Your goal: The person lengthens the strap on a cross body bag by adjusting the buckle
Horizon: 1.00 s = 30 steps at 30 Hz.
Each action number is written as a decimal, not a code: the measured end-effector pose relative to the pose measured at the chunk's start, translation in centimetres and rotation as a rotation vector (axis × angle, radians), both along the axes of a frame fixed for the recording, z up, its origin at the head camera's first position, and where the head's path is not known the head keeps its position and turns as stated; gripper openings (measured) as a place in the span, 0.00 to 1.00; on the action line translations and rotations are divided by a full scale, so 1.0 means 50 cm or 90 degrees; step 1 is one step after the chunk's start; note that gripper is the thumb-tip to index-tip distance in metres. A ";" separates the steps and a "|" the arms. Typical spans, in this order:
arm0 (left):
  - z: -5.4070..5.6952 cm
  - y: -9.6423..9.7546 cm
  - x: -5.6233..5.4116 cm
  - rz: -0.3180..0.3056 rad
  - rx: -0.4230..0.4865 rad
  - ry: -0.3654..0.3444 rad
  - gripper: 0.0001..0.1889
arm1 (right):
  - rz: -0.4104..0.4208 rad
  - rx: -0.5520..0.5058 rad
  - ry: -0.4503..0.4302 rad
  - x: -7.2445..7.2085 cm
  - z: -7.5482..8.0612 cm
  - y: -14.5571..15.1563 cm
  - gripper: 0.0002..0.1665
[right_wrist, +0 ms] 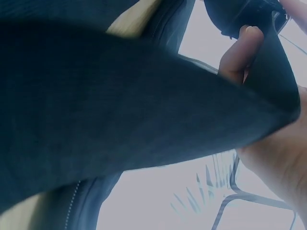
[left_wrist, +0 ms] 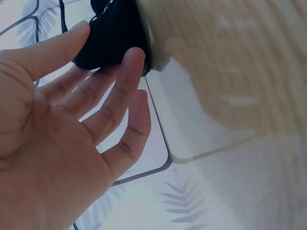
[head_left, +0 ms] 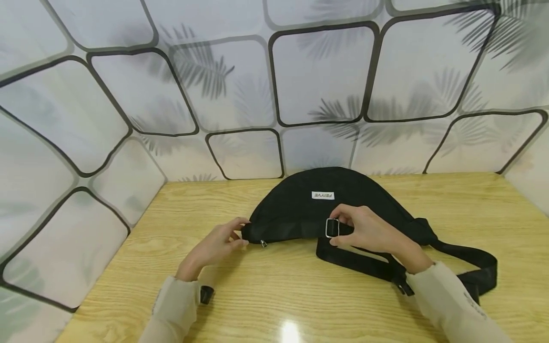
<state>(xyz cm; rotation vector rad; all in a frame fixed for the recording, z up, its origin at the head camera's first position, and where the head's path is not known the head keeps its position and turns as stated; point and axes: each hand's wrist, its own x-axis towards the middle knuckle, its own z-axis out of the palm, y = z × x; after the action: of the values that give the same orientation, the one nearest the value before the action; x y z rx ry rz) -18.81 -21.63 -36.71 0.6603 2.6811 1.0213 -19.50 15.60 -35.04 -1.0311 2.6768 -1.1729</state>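
A black waist bag (head_left: 287, 202) with a small white label (head_left: 322, 195) lies on the wooden table (head_left: 257, 290). Its left end is held by my left hand (head_left: 214, 245), with thumb and fingers on opposite sides of the black cloth (left_wrist: 115, 40) in the left wrist view. A zip pull (head_left: 263, 244) hangs close by. My right hand (head_left: 371, 231) pinches the strap at its silver slide buckle (head_left: 327, 228), over the lower edge of the bag. In the right wrist view, the wide black strap (right_wrist: 120, 105) hides much of that hand.
The rest of the strap (head_left: 486, 267) loops out to the right on the table. A dark clip (head_left: 402, 287) lies beside my right sleeve. Behind and to the left stands a patterned cloth wall (head_left: 326, 71). A small black piece (head_left: 207, 294) shows at my left cuff.
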 end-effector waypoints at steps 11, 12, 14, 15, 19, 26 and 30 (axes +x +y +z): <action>0.051 0.019 0.011 0.003 -0.014 0.049 0.18 | -0.014 -0.009 -0.026 -0.001 -0.005 -0.010 0.24; 0.056 0.027 0.010 -0.001 -0.009 0.057 0.18 | -0.013 -0.010 -0.025 -0.001 -0.006 -0.011 0.24; 0.062 0.044 0.005 -0.019 -0.001 0.067 0.18 | -0.013 -0.012 -0.024 -0.002 -0.007 -0.011 0.24; 0.064 0.053 0.003 -0.027 0.003 0.069 0.18 | -0.013 -0.012 -0.025 -0.001 -0.008 -0.011 0.24; 0.069 0.089 -0.005 -0.060 0.019 0.071 0.18 | -0.013 -0.017 -0.033 -0.002 -0.010 -0.011 0.24; 0.068 0.150 -0.016 -0.101 0.048 0.051 0.19 | -0.019 -0.020 -0.027 -0.005 -0.015 -0.013 0.23; 0.062 0.181 -0.024 -0.113 0.059 0.056 0.19 | -0.019 -0.018 -0.026 -0.006 -0.015 -0.015 0.23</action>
<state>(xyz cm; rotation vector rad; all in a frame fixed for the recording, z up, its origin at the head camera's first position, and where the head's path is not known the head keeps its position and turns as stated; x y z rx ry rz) -20.00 -12.57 -33.61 0.9635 2.6029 1.0983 -19.78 14.84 -35.80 -0.9625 2.6613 -1.2278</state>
